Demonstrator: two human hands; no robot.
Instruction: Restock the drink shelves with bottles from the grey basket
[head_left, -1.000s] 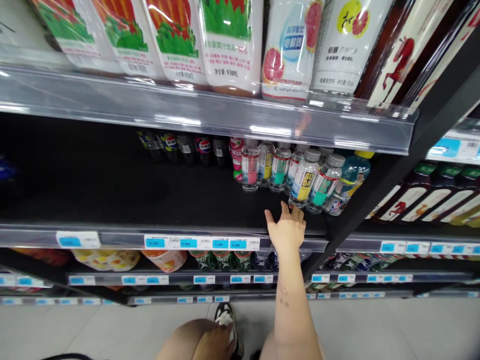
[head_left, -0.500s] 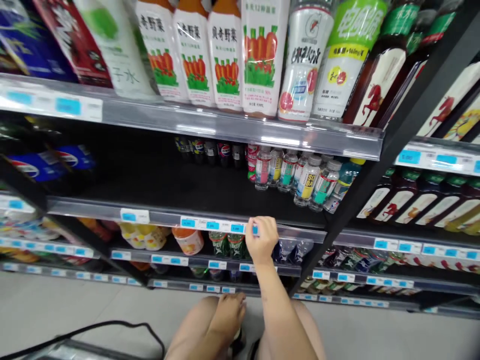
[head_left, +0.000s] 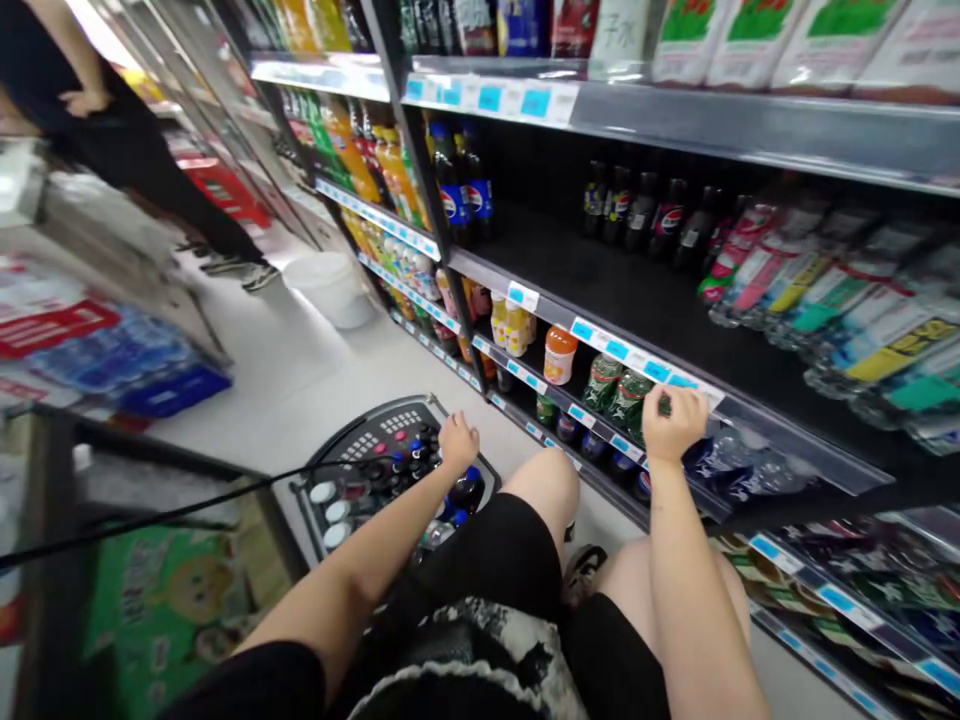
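My left hand (head_left: pixel 458 440) is over the far right side of a black basket (head_left: pixel 322 425) on the floor, its fingers loosely apart with nothing seen in them. Dark bottles with blue caps (head_left: pixel 466 490) and several white-lidded containers (head_left: pixel 337 512) fill the basket. My right hand (head_left: pixel 675 422) is closed at the front edge of the middle shelf (head_left: pixel 780 440), beside blue-and-white price labels (head_left: pixel 616 349). Its fingers appear curled over that edge. Green-labelled bottles (head_left: pixel 630 400) stand on the lower shelf just left of my right hand.
On the middle shelf are Pepsi bottles (head_left: pixel 466 195), small dark bottles (head_left: pixel 670 220) and clear soda bottles (head_left: pixel 892 330). A white bucket (head_left: pixel 334 290) stands on the floor. Another person (head_left: pixel 127 130) is at the upper left. A dark cord (head_left: pixel 217 498) crosses toward the basket.
The view has swung left and the basket has come into sight. My left hand has moved from my knee out over the basket. My right hand stays at the shelf edge.
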